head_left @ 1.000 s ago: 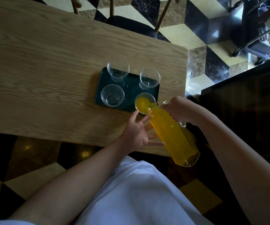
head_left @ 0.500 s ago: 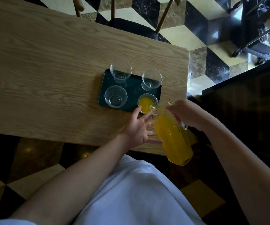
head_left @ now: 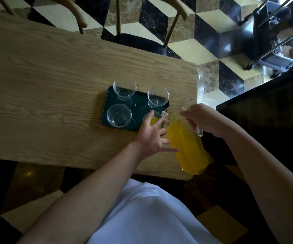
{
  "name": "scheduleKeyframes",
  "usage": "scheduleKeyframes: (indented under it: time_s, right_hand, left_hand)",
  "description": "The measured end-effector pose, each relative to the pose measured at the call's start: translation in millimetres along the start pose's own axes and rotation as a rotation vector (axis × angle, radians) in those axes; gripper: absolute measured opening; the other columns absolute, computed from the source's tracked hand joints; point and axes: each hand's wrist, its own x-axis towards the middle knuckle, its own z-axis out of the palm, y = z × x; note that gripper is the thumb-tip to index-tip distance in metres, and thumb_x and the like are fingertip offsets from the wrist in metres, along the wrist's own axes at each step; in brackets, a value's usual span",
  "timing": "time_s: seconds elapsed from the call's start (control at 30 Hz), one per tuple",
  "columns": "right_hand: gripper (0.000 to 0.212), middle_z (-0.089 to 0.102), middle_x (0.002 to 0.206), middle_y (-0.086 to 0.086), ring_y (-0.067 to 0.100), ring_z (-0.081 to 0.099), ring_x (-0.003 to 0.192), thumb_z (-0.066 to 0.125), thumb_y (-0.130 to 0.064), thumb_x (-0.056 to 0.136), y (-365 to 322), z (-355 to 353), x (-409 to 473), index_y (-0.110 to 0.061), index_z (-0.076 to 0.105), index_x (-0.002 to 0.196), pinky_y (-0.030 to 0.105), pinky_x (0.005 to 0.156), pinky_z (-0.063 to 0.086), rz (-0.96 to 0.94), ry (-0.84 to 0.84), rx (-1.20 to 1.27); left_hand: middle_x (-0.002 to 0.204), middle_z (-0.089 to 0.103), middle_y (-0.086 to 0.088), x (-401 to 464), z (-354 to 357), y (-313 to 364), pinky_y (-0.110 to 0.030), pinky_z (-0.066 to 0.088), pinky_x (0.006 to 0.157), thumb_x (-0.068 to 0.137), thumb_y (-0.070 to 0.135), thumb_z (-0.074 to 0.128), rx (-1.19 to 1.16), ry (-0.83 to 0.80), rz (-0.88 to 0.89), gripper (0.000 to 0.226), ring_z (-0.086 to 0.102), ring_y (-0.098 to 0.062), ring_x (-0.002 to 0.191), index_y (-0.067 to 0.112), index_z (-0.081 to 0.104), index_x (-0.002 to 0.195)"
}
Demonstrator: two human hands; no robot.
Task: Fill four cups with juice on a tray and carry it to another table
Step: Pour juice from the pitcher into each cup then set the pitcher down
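A dark green tray (head_left: 137, 110) lies near the right end of a wooden table (head_left: 54, 85). On it stand three empty clear cups: near left (head_left: 119, 115), far left (head_left: 124, 88), far right (head_left: 158, 96). The near-right cup (head_left: 154, 119) holds orange juice and is partly hidden by my left hand (head_left: 151, 136). That hand's spread, straight fingers touch the side of a ribbed glass pitcher (head_left: 186, 145) full of juice. My right hand (head_left: 203, 119) grips the pitcher's handle and holds it above the table's near right corner, its spout beside the filled cup.
A wooden chair (head_left: 138, 41) with a dark seat stands at the table's far side. A metal cart (head_left: 274, 41) is at the upper right on the checkered floor. A dark counter (head_left: 265, 111) runs along the right.
The pitcher has tipped back from steep pouring to more upright, and juice no longer runs into the near-right cup. My left hand stayed against its side.
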Motion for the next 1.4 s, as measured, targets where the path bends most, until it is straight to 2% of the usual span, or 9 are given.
scheduleKeyframes:
  time_s: [0.1, 0.27, 0.43, 0.73, 1.0, 1.2, 1.4]
  right_hand:
    - [0.037, 0.058, 0.059, 0.008, 0.016, 0.047, 0.045, 0.056, -0.033, 0.096, -0.4, -9.6, 11.0, -0.008, 0.056, 0.068, 0.027, 0.049, 0.037, -0.009, 0.017, 0.005]
    - [0.039, 0.057, 0.059, 0.010, 0.015, 0.044, 0.039, 0.055, -0.031, 0.097, -7.2, -23.9, 27.7, -0.007, 0.055, 0.066, 0.024, 0.045, 0.035, -0.010, 0.008, -0.028]
    - [0.040, 0.057, 0.060, 0.012, 0.018, 0.045, 0.041, 0.054, -0.032, 0.098, -12.5, -35.9, 43.1, -0.005, 0.057, 0.069, 0.025, 0.045, 0.036, -0.023, -0.020, -0.032]
    - [0.045, 0.056, 0.049, 0.006, 0.014, 0.046, 0.034, 0.052, -0.033, 0.099, -23.6, -42.5, 75.3, -0.007, 0.055, 0.062, 0.022, 0.042, 0.036, -0.017, -0.057, -0.104]
    - [0.049, 0.056, 0.046, 0.006, 0.020, 0.047, 0.038, 0.053, -0.039, 0.100, -31.7, -44.3, 99.6, -0.008, 0.054, 0.062, 0.026, 0.048, 0.037, 0.036, -0.119, -0.134]
    - [0.047, 0.055, 0.046, 0.003, 0.016, 0.046, 0.038, 0.052, -0.039, 0.100, -39.4, -45.2, 104.9, -0.008, 0.055, 0.065, 0.024, 0.046, 0.036, 0.042, -0.140, -0.185]
    - [0.047, 0.054, 0.044, 0.003, 0.020, 0.048, 0.042, 0.053, -0.039, 0.100, -41.3, -45.8, 111.4, -0.008, 0.054, 0.064, 0.028, 0.052, 0.038, 0.057, -0.169, -0.172]
  left_hand:
    - [0.174, 0.009, -0.012, 7.3, 5.4, 7.8, -0.078, 0.049, 0.091, 0.090, 0.083, 0.041, 0.008, -0.022, 0.023, 0.083, 0.014, -0.055, 0.154, 0.041, 0.032, 0.161]
    - [0.169, 0.027, -0.013, 13.4, 17.6, 21.6, -0.077, 0.048, 0.095, 0.094, 0.080, 0.034, 0.028, -0.022, 0.032, 0.076, 0.022, -0.056, 0.150, 0.039, 0.036, 0.158]
    - [0.173, 0.013, -0.013, 21.2, 25.3, 34.5, -0.079, 0.047, 0.094, 0.091, 0.082, 0.039, -0.022, 0.011, 0.027, 0.079, 0.017, -0.058, 0.152, 0.043, 0.034, 0.159]
    - [0.174, 0.009, -0.015, 25.6, 32.8, 53.0, -0.076, 0.050, 0.095, 0.097, 0.077, 0.035, -0.078, 0.078, 0.037, 0.074, 0.013, -0.057, 0.153, 0.040, 0.029, 0.161]
    - [0.174, 0.012, -0.015, 28.6, 35.2, 62.8, -0.072, 0.055, 0.082, 0.095, 0.078, 0.037, -0.154, 0.103, 0.032, 0.076, 0.014, -0.056, 0.153, 0.039, 0.033, 0.160]
    - [0.171, 0.020, -0.017, 29.6, 35.6, 64.4, -0.072, 0.055, 0.082, 0.097, 0.076, 0.033, -0.175, 0.131, 0.037, 0.075, 0.019, -0.057, 0.151, 0.035, 0.035, 0.160]
    - [0.169, 0.023, -0.021, 35.2, 32.7, 66.1, -0.073, 0.055, 0.079, 0.096, 0.076, 0.039, -0.232, 0.145, 0.026, 0.079, 0.024, -0.059, 0.149, 0.030, 0.035, 0.160]
